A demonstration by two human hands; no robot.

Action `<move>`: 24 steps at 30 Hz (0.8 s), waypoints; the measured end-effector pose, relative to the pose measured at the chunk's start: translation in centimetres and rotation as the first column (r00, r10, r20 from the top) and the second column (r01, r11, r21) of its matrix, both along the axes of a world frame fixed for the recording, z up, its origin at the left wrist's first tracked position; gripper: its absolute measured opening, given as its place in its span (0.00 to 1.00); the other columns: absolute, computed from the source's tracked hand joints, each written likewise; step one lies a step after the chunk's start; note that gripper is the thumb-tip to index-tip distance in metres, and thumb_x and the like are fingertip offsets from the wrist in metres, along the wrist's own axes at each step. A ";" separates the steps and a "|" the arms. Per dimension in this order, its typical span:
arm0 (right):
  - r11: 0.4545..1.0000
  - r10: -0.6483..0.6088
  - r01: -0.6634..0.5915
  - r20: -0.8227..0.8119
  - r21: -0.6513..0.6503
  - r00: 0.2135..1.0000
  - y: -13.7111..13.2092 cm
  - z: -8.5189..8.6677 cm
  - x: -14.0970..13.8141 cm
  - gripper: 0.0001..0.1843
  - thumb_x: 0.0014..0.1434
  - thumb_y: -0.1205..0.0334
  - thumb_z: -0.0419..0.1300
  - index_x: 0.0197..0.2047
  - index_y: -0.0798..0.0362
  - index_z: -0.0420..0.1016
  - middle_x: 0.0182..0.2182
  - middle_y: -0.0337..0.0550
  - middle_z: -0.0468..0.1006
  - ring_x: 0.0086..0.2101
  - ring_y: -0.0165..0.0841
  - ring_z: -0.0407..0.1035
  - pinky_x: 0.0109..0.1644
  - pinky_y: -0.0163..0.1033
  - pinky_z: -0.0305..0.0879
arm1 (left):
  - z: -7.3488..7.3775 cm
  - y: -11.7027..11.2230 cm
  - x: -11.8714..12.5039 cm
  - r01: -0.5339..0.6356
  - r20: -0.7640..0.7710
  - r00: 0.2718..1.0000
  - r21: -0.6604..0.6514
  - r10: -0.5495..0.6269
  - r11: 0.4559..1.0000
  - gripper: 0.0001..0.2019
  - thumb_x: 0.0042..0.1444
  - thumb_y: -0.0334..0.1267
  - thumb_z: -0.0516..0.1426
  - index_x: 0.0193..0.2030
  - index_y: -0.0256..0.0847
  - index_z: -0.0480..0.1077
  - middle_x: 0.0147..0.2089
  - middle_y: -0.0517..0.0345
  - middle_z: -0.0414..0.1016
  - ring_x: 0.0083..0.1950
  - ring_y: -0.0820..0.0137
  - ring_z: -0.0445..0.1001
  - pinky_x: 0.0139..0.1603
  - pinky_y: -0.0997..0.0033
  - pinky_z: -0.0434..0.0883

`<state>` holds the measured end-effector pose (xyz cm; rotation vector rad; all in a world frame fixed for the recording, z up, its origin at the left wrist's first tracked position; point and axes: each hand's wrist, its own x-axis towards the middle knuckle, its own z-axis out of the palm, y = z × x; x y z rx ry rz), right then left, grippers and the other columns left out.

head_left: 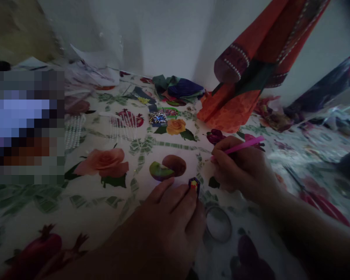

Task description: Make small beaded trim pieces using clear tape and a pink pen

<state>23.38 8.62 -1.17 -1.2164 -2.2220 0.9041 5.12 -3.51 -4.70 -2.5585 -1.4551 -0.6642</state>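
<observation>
My left hand point(169, 217) rests on the flower-printed tablecloth point(105, 202), fingers pressed together around a small dark piece with yellow and red decoration point(194, 185) that stands at my fingertips. My right hand point(239, 167) is closed on a thin pink stick-like tool point(242, 147), its tip pointing left and down toward the cloth just right of the small piece. A small round clear lid or dish point(218, 223) lies on the cloth below and between my hands.
An orange and dark-red beaded fabric point(251, 77) hangs over the table at the back right. Folded cloth scraps point(177, 90), a small tray of shiny beads point(159, 118) and strips of pearl beads point(74, 130) lie behind. Red-handled scissors point(317, 198) lie at the right.
</observation>
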 end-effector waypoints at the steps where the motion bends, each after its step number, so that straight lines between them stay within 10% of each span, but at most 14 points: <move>1: 1.000 0.015 -0.014 -0.021 0.021 1.000 -0.2 0.0 0.0 0.07 0.69 0.60 0.53 0.37 0.50 0.67 0.20 0.33 0.69 0.18 0.27 0.66 0.23 0.35 0.62 | 0.0 0.0 0.0 0.013 -0.003 1.000 0.004 -0.013 1.000 0.20 0.70 0.30 0.42 0.50 0.35 0.75 0.53 0.47 0.77 0.55 0.59 0.73 0.59 0.53 0.66; 9: 0.962 0.265 -0.256 -0.101 0.099 0.959 -2.1 -0.7 -0.7 0.04 0.67 0.68 0.57 0.40 0.50 0.70 0.32 0.33 0.72 0.31 0.24 0.67 0.33 0.30 0.63 | -0.2 -0.2 0.3 -0.002 -0.030 1.000 -0.015 0.001 1.000 0.18 0.68 0.30 0.45 0.56 0.35 0.73 0.55 0.49 0.77 0.56 0.58 0.73 0.60 0.52 0.66; 24: 0.954 0.274 -0.258 -0.099 0.152 0.957 -2.0 -1.1 -0.9 0.07 0.66 0.70 0.58 0.37 0.50 0.70 0.33 0.32 0.72 0.32 0.22 0.67 0.34 0.28 0.63 | -0.1 0.5 -0.7 0.097 -0.057 0.994 0.041 -0.095 0.994 0.19 0.67 0.31 0.45 0.54 0.34 0.74 0.52 0.47 0.79 0.52 0.57 0.75 0.55 0.54 0.71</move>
